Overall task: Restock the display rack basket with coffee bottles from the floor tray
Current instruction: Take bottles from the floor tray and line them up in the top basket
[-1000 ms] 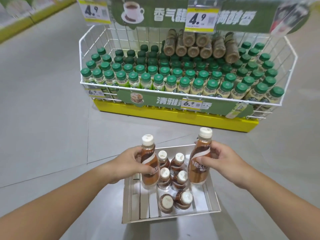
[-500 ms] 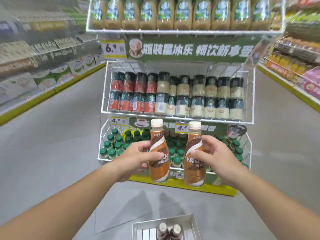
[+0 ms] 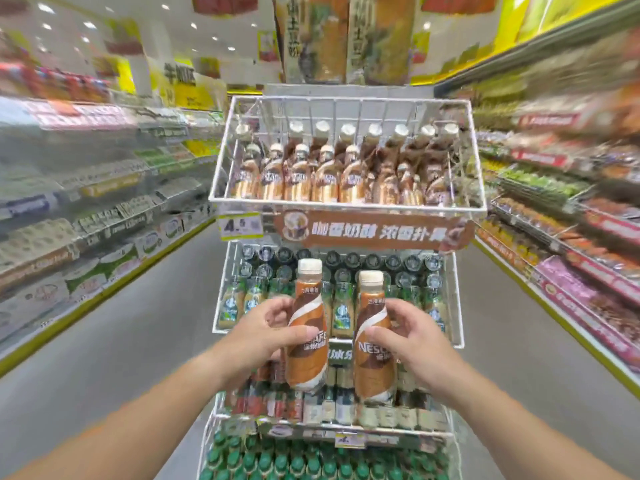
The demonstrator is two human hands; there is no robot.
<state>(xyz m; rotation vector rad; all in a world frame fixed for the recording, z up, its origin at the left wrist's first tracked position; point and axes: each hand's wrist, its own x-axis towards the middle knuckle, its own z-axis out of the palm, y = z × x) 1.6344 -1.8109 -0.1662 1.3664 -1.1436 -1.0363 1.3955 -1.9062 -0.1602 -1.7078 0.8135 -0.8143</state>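
My left hand (image 3: 263,332) grips a brown coffee bottle (image 3: 307,327) with a cream cap, held upright. My right hand (image 3: 408,337) grips a second brown coffee bottle (image 3: 372,337), also upright, just to the right of the first. Both bottles are in front of the middle tiers of the white wire display rack. The top wire basket (image 3: 346,204) above them holds several matching brown coffee bottles, with a gap toward its right side. The floor tray is out of view.
Below the top basket hangs a brown sign (image 3: 374,232) with a 4.5 price tag (image 3: 240,226). Lower tiers hold dark-capped bottles (image 3: 346,268) and green-capped bottles (image 3: 294,462). Stocked shelves line the aisle on the left (image 3: 86,220) and right (image 3: 571,220).
The view has swung up from the floor tray to the top of the rack. Both hands have lifted their bottles along with it, from the tray to rack height.
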